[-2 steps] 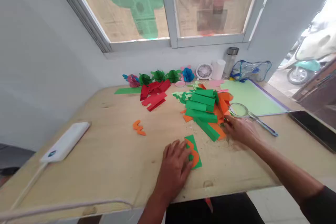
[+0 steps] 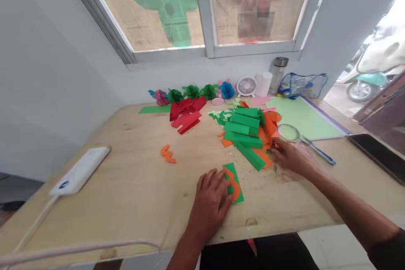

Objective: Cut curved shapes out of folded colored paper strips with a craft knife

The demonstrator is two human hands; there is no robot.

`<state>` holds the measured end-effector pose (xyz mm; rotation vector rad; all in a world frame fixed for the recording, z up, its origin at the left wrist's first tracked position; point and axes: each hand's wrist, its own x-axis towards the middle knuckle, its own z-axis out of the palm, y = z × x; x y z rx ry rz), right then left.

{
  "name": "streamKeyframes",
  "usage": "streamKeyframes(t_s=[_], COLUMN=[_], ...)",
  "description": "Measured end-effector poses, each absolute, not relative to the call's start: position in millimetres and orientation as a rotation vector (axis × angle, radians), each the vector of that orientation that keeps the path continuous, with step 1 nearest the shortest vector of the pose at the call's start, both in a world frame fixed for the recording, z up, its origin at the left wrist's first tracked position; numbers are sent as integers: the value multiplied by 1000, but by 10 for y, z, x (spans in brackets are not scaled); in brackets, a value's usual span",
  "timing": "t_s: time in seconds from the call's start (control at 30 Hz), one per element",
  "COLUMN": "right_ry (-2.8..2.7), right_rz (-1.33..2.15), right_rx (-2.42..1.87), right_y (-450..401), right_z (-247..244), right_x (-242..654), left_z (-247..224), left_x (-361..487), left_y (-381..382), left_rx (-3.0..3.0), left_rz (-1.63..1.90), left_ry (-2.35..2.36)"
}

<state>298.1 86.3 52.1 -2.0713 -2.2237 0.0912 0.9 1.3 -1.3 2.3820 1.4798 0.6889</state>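
A small green paper piece (image 2: 239, 199) lies near the table's front edge with an orange wavy cutout (image 2: 236, 190) on top. My left hand (image 2: 210, 200) rests on their left side, fingers spread. At the right edge of a heap of green paper strips (image 2: 243, 128) and orange paper (image 2: 268, 161), my right hand (image 2: 289, 156) has its fingers bent together; what is between the fingertips is too small to tell. Another orange cutout (image 2: 168, 154) lies to the left. Red folded papers (image 2: 186, 120) sit farther back.
A magnifying glass (image 2: 316, 149) and a phone (image 2: 378, 156) lie at right, near a light green sheet (image 2: 303, 114). Paper flowers (image 2: 192, 91), a fan (image 2: 247, 86) and a bottle (image 2: 278, 75) line the wall. At left is a white power strip (image 2: 80, 171) with a cable.
My right hand has shifted very slightly to the right at the edge of the heap. My left hand stays on the green paper.
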Motion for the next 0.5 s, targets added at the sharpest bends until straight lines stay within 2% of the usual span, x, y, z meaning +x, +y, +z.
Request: streamKeyframes(t_s=[0.27, 0.5], right_ry=[-1978, -2006], right_rz=[68, 111], right_rx=[-2048, -2109], right_y=[1119, 1525], right_z=[623, 448], right_x=[3304, 2974], left_z=[-14, -25], left_x=[23, -1], left_y=[19, 21], left_rx=[2428, 2493], left_rz=[707, 607], left_ry=[1500, 1477])
